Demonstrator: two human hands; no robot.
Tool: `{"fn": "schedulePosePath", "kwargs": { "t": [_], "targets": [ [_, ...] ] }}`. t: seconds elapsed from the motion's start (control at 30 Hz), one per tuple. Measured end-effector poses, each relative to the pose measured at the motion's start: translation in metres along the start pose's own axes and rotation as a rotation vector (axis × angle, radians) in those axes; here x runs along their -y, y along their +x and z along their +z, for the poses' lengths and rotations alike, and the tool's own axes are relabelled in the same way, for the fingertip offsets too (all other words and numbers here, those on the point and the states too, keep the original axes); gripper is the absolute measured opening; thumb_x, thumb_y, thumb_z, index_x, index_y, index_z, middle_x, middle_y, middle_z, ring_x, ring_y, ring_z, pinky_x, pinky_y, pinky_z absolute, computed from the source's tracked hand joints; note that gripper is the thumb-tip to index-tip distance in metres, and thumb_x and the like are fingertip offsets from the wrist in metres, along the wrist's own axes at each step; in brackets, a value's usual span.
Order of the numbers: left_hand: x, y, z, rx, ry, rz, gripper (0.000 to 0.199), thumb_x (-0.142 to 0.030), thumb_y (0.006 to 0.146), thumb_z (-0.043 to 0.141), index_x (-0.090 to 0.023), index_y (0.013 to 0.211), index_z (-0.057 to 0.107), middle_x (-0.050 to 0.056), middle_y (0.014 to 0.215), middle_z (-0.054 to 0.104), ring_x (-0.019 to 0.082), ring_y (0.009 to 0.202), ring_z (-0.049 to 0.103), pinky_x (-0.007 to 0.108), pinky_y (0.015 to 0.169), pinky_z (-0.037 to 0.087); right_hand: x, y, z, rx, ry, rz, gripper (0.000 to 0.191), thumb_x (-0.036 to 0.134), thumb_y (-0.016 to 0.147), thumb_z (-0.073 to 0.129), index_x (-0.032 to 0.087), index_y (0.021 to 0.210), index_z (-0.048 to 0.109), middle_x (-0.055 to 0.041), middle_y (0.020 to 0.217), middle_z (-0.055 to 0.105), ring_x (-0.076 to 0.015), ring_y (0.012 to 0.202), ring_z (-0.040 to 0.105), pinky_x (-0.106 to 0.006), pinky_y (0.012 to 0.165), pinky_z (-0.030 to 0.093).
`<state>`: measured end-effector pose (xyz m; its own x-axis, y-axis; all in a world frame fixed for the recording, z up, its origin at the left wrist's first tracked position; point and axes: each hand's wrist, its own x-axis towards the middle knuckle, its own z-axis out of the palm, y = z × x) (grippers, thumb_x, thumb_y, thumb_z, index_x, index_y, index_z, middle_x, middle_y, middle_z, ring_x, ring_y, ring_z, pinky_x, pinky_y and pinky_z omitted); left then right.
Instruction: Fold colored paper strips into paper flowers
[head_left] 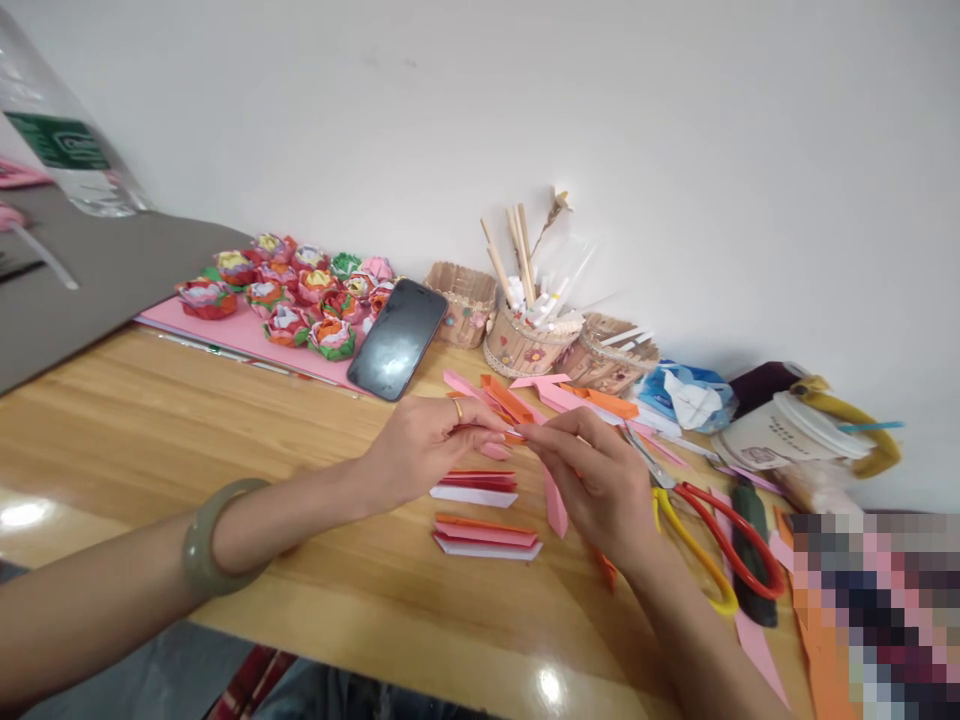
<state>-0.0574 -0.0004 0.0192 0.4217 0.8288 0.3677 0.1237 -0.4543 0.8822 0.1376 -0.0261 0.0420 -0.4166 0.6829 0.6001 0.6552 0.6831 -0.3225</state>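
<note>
My left hand [424, 445] and my right hand [600, 480] meet above the wooden table, fingertips pinched on a small folded paper strip [513, 433]. Most of that strip is hidden by the fingers. Just below them lie two stacks of folded paper strips, one red and white [475, 488], the other orange, pink and white [487, 540]. Loose pink and orange strips [510, 398] lie behind the hands. Scissors [701, 510] with red and yellow handles rest beside my right wrist.
Paper flowers [300, 290] sit on pink sheets at the back left, with a phone [397, 340] leaning nearby. Decorated pots [529, 342], one holding sticks, line the wall. A tissue pack [686, 395] and a white cup [787, 430] stand at right.
</note>
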Motion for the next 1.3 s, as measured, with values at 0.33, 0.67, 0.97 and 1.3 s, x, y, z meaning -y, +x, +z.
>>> {"fn": "schedulePosePath", "kwargs": {
  "t": [0.33,0.67,0.97,1.3],
  "targets": [
    [-0.009,0.009,-0.015,0.300,0.522,-0.195,0.041,-0.038,0.069,0.067,-0.018,0.101,0.049,0.007,0.096,0.065,0.023,0.088,0.063,0.032,0.070,0.049,-0.022,0.000,-0.002,-0.028,-0.094,0.234,0.018,0.017,0.087,0.051,0.019,0.087,0.069,-0.0032,0.073,0.057,-0.0150,0.066,0.055,-0.027,0.059,0.043],
    [0.003,-0.006,0.000,0.450,0.709,0.006,0.025,-0.013,0.079,0.047,-0.018,0.102,0.056,0.009,0.102,0.067,0.023,0.092,0.063,0.034,0.078,0.049,-0.027,0.001,-0.004,-0.072,-0.085,0.295,0.016,0.019,0.086,0.053,0.021,0.084,0.069,-0.0033,0.076,0.059,-0.0168,0.070,0.055,-0.029,0.062,0.043],
    [0.020,0.001,-0.001,0.466,0.611,0.201,0.030,-0.004,0.081,0.043,-0.018,0.096,0.065,0.006,0.114,0.067,0.019,0.105,0.062,0.033,0.089,0.049,-0.024,0.001,0.001,-0.017,-0.073,0.284,0.017,0.018,0.086,0.052,0.020,0.085,0.069,-0.0025,0.071,0.056,-0.0154,0.065,0.054,-0.028,0.058,0.042],
    [0.017,0.000,-0.005,0.527,0.876,0.539,0.019,-0.011,0.082,0.050,-0.011,0.092,0.067,0.012,0.113,0.066,0.021,0.116,0.053,0.034,0.098,0.044,-0.023,0.000,0.006,0.051,0.032,0.298,0.018,0.019,0.085,0.053,0.020,0.080,0.071,-0.0041,0.075,0.061,-0.0161,0.068,0.057,-0.029,0.062,0.044]
  ]
}}
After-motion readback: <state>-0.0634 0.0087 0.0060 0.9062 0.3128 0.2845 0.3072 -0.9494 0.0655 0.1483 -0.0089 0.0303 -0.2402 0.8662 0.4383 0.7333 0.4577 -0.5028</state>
